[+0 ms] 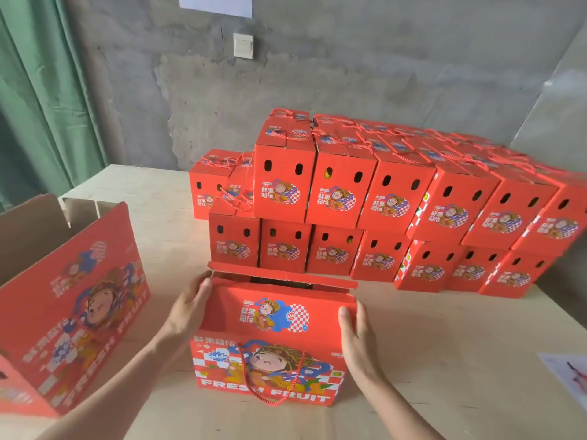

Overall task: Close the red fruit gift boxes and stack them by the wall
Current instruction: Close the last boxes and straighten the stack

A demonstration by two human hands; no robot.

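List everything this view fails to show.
Head view:
- The inside of the front box is hidden by its near flap, with only a dark gap showing.
- The open box at left is cut off by the frame edge, and its wall hides the contents.
- The rear rows of the stack are hidden by the boxes in front.
- The paper at right is cropped and its print is blurred.

A pale wooden table point(444, 344) fills the lower part of the view, its far edge meeting a rough grey concrete wall point(349, 58). The wall carries a white switch plate point(243, 45) and, higher up at the top of the view, the lower part of a white paper sheet point(216, 4). A green curtain point(41, 90) hangs beyond the table's far left corner, a pale grey panel point(565, 100) stands beyond its far right side, and a printed white sheet point(568, 373) lies at the table's right edge.
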